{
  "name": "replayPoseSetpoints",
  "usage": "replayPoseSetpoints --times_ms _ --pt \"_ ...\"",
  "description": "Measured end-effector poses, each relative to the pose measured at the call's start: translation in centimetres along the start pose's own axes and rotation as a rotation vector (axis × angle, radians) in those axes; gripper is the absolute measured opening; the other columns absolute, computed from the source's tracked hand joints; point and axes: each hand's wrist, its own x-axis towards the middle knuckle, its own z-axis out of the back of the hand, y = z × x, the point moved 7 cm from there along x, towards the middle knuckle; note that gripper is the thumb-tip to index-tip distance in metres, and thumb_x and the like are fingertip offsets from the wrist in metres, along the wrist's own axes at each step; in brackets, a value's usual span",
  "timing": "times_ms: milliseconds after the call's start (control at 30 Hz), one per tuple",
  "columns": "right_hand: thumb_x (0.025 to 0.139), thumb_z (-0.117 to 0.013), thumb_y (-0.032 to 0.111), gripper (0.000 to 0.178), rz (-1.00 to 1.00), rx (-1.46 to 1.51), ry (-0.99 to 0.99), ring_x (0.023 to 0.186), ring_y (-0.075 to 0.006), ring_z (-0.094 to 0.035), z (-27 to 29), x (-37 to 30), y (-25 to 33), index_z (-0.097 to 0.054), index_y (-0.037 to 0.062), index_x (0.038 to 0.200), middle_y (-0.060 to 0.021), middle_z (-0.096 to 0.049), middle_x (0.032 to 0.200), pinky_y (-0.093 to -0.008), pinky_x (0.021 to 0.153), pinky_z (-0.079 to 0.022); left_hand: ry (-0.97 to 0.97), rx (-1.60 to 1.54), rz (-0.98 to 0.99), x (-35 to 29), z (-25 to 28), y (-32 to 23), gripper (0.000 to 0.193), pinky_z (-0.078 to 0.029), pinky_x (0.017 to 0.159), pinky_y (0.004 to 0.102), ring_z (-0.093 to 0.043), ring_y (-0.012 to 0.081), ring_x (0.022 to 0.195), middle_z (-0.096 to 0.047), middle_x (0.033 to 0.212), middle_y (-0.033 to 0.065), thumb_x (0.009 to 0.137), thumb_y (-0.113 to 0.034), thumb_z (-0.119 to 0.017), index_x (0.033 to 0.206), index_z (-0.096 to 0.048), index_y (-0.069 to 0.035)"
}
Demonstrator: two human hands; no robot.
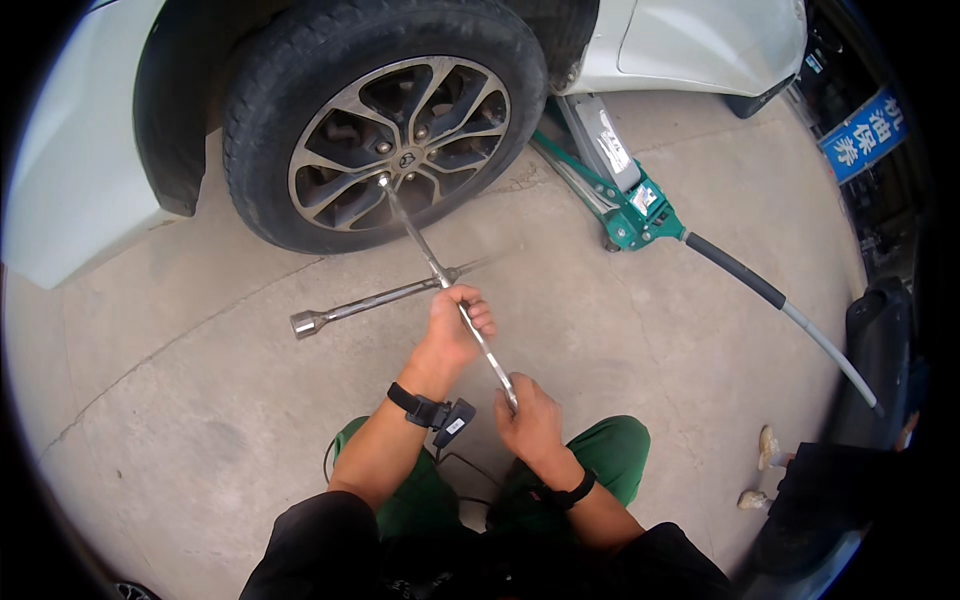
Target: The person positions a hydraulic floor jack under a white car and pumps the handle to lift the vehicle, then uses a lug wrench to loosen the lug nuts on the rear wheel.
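A four-way lug wrench [370,303] reaches from the car wheel [385,130] toward me, its far socket on a lug nut [384,182] left of and below the hub cap. My left hand [458,325] is closed around the shaft just on my side of the cross joint. At the shaft's near end, my right hand [530,415] is closed over the tip, which its fingers hide. One cross arm points left and ends in a wide socket; the opposite arm is smeared by motion. Other lug nuts show around the hub.
A green and grey floor jack [630,205] stands under the white car [690,45] to the right of the wheel, its long handle [735,268] slanting toward the lower right. A blue sign [862,135] is at the far right. Another person's shoes [768,448] show at the right.
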Motion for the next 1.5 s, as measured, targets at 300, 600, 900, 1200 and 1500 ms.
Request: replayPoseSetpoints --times_ms 300,600,900,1200,1500 --pt "0.094 -0.062 0.02 0.016 -0.247 0.426 0.14 0.057 -0.0117 -0.051 -0.8 -0.7 0.5 -0.057 0.0053 0.099 -0.0009 -0.055 0.073 -0.0274 0.053 -0.041 -0.004 0.071 -0.035 -0.2 0.4 -0.1 0.025 -0.031 0.05 0.027 -0.032 0.0107 0.049 -0.034 0.056 -0.0041 0.081 -0.014 -0.055 0.065 -0.036 -0.016" --pt "0.091 -0.064 0.021 0.02 -0.032 0.237 0.079 0.058 -0.013 -0.053 -0.6 0.0 0.2 -0.056 0.0047 0.099 -0.0009 -0.056 0.074 -0.027 0.052 -0.042 0.007 0.043 -0.007 -0.3 0.2 0.5 0.026 -0.03 0.047 0.0263 -0.031 0.0102 0.047 -0.033 0.056 -0.0046 0.083 -0.014 -0.056 0.065 -0.036 -0.016" --pt "0.094 -0.059 0.028 0.021 -0.523 0.879 0.171 0.053 -0.0138 -0.047 -1.6 -0.1 -1.9 -0.056 0.0072 0.097 -0.0011 -0.055 0.073 -0.0257 0.048 -0.036 0.003 0.032 0.006 -0.1 0.2 0.9 0.025 -0.03 0.047 0.0267 -0.031 0.0106 0.047 -0.033 0.056 -0.0039 0.081 -0.016 -0.057 0.064 -0.038 -0.015" --pt "0.096 -0.056 0.027 0.022 -0.398 0.559 0.09 0.049 -0.0129 -0.046 -1.3 0.3 -0.4 -0.052 0.0066 0.09 -0.0029 -0.055 0.071 -0.0258 0.044 -0.035 -0.087 0.055 -0.045 -0.6 -0.1 0.5 0.025 -0.029 0.047 0.0259 -0.032 0.01 0.047 -0.034 0.057 -0.0045 0.082 -0.015 -0.055 0.065 -0.037 -0.016" --pt "0.097 -0.059 0.023 0.024 -0.065 -0.154 0.052 0.046 -0.0107 -0.047 -1.6 0.2 0.6 -0.05 0.0038 0.085 -0.001 -0.054 0.064 -0.0288 0.042 -0.037 -0.098 0.079 -0.055 -1.1 1.1 -0.3 0.025 -0.027 0.045 0.0251 -0.03 0.0082 0.044 -0.033 0.054 -0.0064 0.082 -0.016 -0.054 0.064 -0.037 -0.017"
